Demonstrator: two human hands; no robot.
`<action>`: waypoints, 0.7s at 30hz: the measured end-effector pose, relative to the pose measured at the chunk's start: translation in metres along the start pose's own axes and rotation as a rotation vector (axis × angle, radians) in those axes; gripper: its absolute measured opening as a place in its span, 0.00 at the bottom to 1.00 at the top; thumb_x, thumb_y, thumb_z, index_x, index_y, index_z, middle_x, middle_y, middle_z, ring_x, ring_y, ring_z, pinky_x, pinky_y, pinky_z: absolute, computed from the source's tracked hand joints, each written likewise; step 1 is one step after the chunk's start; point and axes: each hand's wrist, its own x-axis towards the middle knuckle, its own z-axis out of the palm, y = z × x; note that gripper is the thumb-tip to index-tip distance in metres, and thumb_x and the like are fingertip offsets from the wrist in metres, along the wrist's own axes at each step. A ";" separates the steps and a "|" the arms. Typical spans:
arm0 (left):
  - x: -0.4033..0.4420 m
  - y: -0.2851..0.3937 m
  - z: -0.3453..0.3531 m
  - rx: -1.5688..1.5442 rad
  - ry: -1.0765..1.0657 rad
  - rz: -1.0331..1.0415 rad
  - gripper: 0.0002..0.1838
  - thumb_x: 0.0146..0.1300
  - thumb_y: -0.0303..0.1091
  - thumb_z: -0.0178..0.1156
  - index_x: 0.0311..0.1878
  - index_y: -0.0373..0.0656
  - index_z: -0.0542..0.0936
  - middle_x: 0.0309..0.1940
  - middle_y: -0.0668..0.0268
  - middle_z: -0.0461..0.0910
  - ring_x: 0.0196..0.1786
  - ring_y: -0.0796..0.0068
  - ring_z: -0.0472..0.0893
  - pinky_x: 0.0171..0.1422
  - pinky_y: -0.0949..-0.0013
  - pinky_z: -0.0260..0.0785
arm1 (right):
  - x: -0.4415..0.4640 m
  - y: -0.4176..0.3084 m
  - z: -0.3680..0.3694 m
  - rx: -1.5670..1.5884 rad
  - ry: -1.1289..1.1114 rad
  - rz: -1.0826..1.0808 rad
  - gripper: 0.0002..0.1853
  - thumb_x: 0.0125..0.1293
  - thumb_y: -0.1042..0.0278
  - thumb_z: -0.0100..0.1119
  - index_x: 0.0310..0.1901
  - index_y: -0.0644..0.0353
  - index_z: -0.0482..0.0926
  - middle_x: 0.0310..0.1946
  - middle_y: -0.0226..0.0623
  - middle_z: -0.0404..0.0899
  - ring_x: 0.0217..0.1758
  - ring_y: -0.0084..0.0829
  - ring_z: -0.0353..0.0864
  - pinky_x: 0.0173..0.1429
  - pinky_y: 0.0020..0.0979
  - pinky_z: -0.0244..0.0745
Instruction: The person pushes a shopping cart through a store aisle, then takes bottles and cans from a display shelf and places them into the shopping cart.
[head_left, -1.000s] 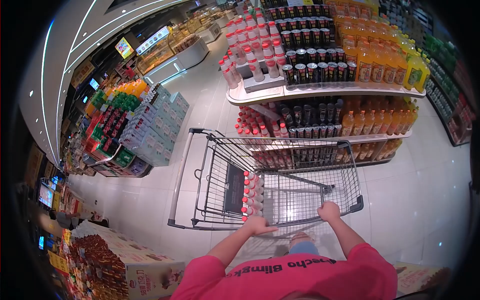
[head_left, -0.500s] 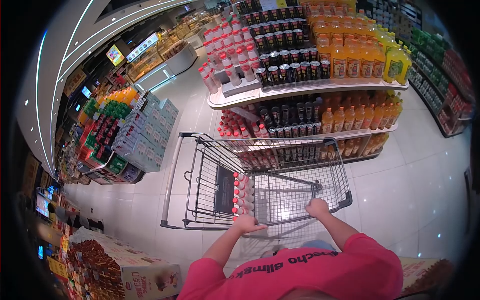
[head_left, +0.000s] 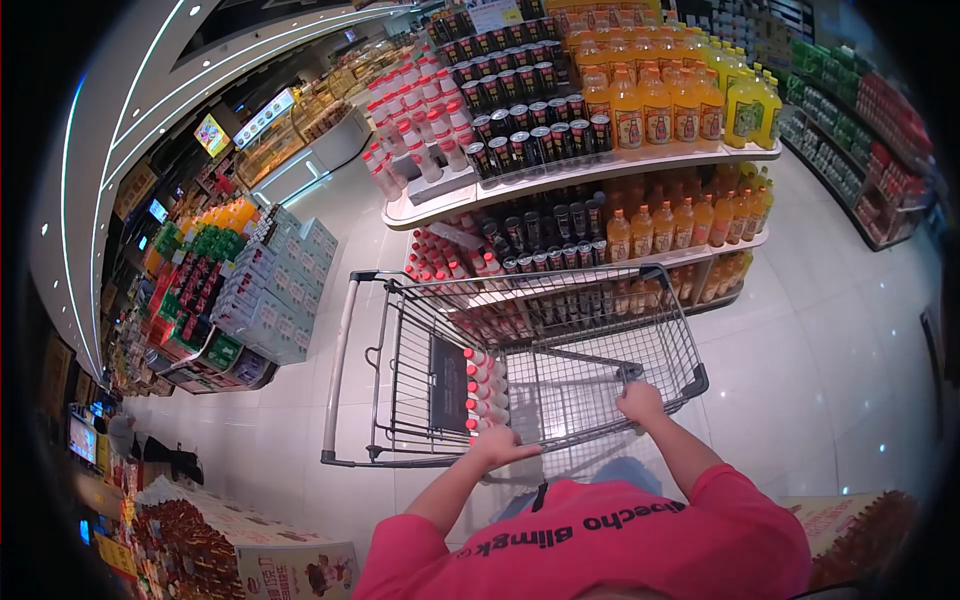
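Note:
A metal shopping cart (head_left: 690, 350) stands sideways in front of me, its handle at the left. My left hand (head_left: 497, 447) is closed over the cart's near rim, the thumb stretched along it. Further right, my right hand (head_left: 641, 403) grips the same rim in a fist. Inside the basket, against the dark panel (head_left: 448, 383) at the handle end, stand several white bottles with red caps (head_left: 487, 393). Part of that row is hidden behind my left hand.
Just beyond the cart rises a drinks display (head_left: 570, 165) with black cans (head_left: 530, 130) and orange bottles (head_left: 655, 110). Stacked cartons (head_left: 290, 290) stand at the left. Boxed goods (head_left: 290, 570) are close by at lower left, and a stocked shelf (head_left: 870, 170) is at the right.
The drinks display and stacked cartons have shifted left in view. Both hands stay on the cart's rim, and the cart's far right corner sits slightly lower in view.

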 end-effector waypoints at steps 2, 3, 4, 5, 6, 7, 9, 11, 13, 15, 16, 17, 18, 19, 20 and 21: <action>-0.001 0.007 -0.004 -0.012 0.014 -0.013 0.45 0.47 0.79 0.44 0.27 0.38 0.84 0.23 0.52 0.80 0.33 0.55 0.81 0.40 0.59 0.72 | 0.000 0.004 -0.003 -0.006 0.019 0.006 0.13 0.47 0.57 0.56 0.28 0.55 0.84 0.28 0.43 0.82 0.34 0.44 0.81 0.42 0.40 0.77; 0.003 0.013 -0.004 -0.019 0.014 -0.015 0.45 0.47 0.79 0.44 0.27 0.38 0.84 0.23 0.52 0.80 0.32 0.55 0.81 0.40 0.59 0.72 | 0.002 0.010 -0.004 -0.005 0.018 0.011 0.13 0.47 0.57 0.56 0.29 0.55 0.84 0.28 0.43 0.82 0.34 0.43 0.81 0.42 0.40 0.77; 0.005 0.016 -0.004 -0.027 0.017 -0.016 0.45 0.47 0.79 0.44 0.27 0.38 0.84 0.23 0.52 0.80 0.32 0.55 0.81 0.40 0.59 0.72 | 0.005 0.013 -0.005 -0.006 0.019 0.016 0.13 0.47 0.57 0.56 0.29 0.54 0.84 0.28 0.42 0.82 0.34 0.43 0.82 0.42 0.39 0.77; 0.007 0.022 -0.002 -0.039 0.017 -0.018 0.46 0.47 0.79 0.44 0.27 0.38 0.84 0.23 0.52 0.80 0.32 0.55 0.81 0.39 0.59 0.72 | 0.005 0.020 -0.007 -0.009 0.015 0.021 0.12 0.47 0.56 0.57 0.29 0.53 0.84 0.28 0.41 0.82 0.34 0.43 0.82 0.42 0.39 0.77; 0.010 0.027 0.000 -0.047 0.006 -0.010 0.46 0.47 0.79 0.44 0.27 0.38 0.84 0.23 0.53 0.80 0.32 0.55 0.81 0.39 0.59 0.72 | 0.005 0.026 -0.008 -0.015 0.013 0.020 0.12 0.47 0.57 0.57 0.29 0.53 0.84 0.28 0.41 0.82 0.34 0.43 0.82 0.42 0.39 0.77; 0.013 0.031 0.000 -0.050 -0.002 -0.002 0.46 0.47 0.79 0.43 0.27 0.38 0.84 0.23 0.53 0.80 0.32 0.56 0.81 0.39 0.59 0.71 | 0.006 0.030 -0.011 -0.017 0.015 0.018 0.12 0.47 0.57 0.57 0.28 0.52 0.84 0.27 0.40 0.82 0.34 0.43 0.82 0.42 0.39 0.77; 0.006 0.032 -0.011 -0.029 -0.013 0.016 0.46 0.48 0.80 0.43 0.27 0.37 0.84 0.23 0.53 0.81 0.32 0.56 0.81 0.39 0.58 0.71 | 0.001 0.023 -0.021 -0.017 0.033 0.020 0.12 0.46 0.57 0.57 0.28 0.52 0.84 0.27 0.40 0.82 0.34 0.43 0.82 0.42 0.39 0.77; 0.014 0.043 -0.013 0.020 -0.011 0.020 0.47 0.48 0.80 0.41 0.27 0.37 0.84 0.23 0.53 0.81 0.32 0.55 0.81 0.39 0.58 0.71 | 0.007 0.034 -0.024 -0.008 0.066 0.011 0.12 0.45 0.57 0.57 0.28 0.52 0.84 0.27 0.40 0.82 0.34 0.42 0.81 0.41 0.39 0.77; 0.021 0.052 -0.010 0.013 0.000 0.032 0.48 0.49 0.80 0.40 0.27 0.36 0.83 0.24 0.52 0.80 0.32 0.53 0.81 0.39 0.58 0.71 | 0.014 0.045 -0.027 -0.021 0.034 0.030 0.12 0.45 0.58 0.56 0.29 0.51 0.84 0.29 0.40 0.82 0.35 0.41 0.82 0.43 0.38 0.77; 0.006 0.050 -0.019 0.020 -0.010 0.043 0.48 0.49 0.80 0.40 0.26 0.35 0.83 0.24 0.51 0.80 0.33 0.52 0.80 0.40 0.57 0.71 | 0.003 0.033 -0.035 -0.075 0.019 0.046 0.12 0.46 0.59 0.56 0.30 0.51 0.84 0.31 0.38 0.83 0.38 0.40 0.82 0.44 0.38 0.77; 0.013 0.057 -0.018 -0.014 -0.006 0.036 0.48 0.50 0.79 0.40 0.26 0.35 0.83 0.24 0.50 0.80 0.33 0.50 0.80 0.40 0.56 0.71 | 0.008 0.039 -0.039 -0.063 -0.017 0.062 0.11 0.46 0.59 0.56 0.30 0.51 0.84 0.30 0.37 0.83 0.38 0.39 0.82 0.44 0.38 0.77; 0.017 0.061 -0.020 -0.012 -0.002 0.036 0.48 0.50 0.79 0.40 0.26 0.35 0.83 0.24 0.50 0.80 0.33 0.50 0.80 0.40 0.56 0.70 | 0.011 0.041 -0.047 -0.050 -0.052 0.079 0.11 0.46 0.58 0.57 0.29 0.50 0.85 0.30 0.37 0.83 0.38 0.39 0.82 0.44 0.37 0.77; 0.018 0.066 -0.021 -0.011 0.002 0.037 0.48 0.50 0.79 0.40 0.26 0.35 0.83 0.24 0.49 0.80 0.33 0.50 0.80 0.40 0.55 0.70 | 0.011 0.043 -0.050 -0.037 -0.088 0.097 0.11 0.46 0.58 0.57 0.29 0.50 0.85 0.29 0.36 0.83 0.37 0.38 0.82 0.44 0.37 0.77; 0.022 0.070 -0.022 -0.012 0.006 0.039 0.48 0.50 0.79 0.40 0.26 0.35 0.83 0.24 0.49 0.80 0.33 0.50 0.80 0.40 0.55 0.70 | 0.013 0.048 -0.050 -0.034 -0.061 0.103 0.11 0.45 0.58 0.57 0.29 0.49 0.85 0.29 0.36 0.83 0.37 0.38 0.82 0.44 0.36 0.77; 0.026 0.073 -0.022 -0.015 0.006 0.045 0.47 0.50 0.79 0.40 0.26 0.35 0.83 0.24 0.49 0.80 0.33 0.50 0.80 0.40 0.55 0.70 | 0.017 0.053 -0.050 -0.032 -0.034 0.109 0.11 0.45 0.58 0.57 0.29 0.49 0.85 0.28 0.36 0.83 0.37 0.38 0.82 0.44 0.36 0.77; 0.031 0.076 -0.022 -0.018 0.006 0.050 0.47 0.50 0.79 0.40 0.26 0.35 0.83 0.24 0.49 0.80 0.33 0.50 0.80 0.40 0.55 0.70 | 0.020 0.058 -0.049 -0.030 -0.008 0.113 0.11 0.45 0.58 0.57 0.29 0.49 0.85 0.28 0.35 0.83 0.37 0.37 0.82 0.44 0.36 0.77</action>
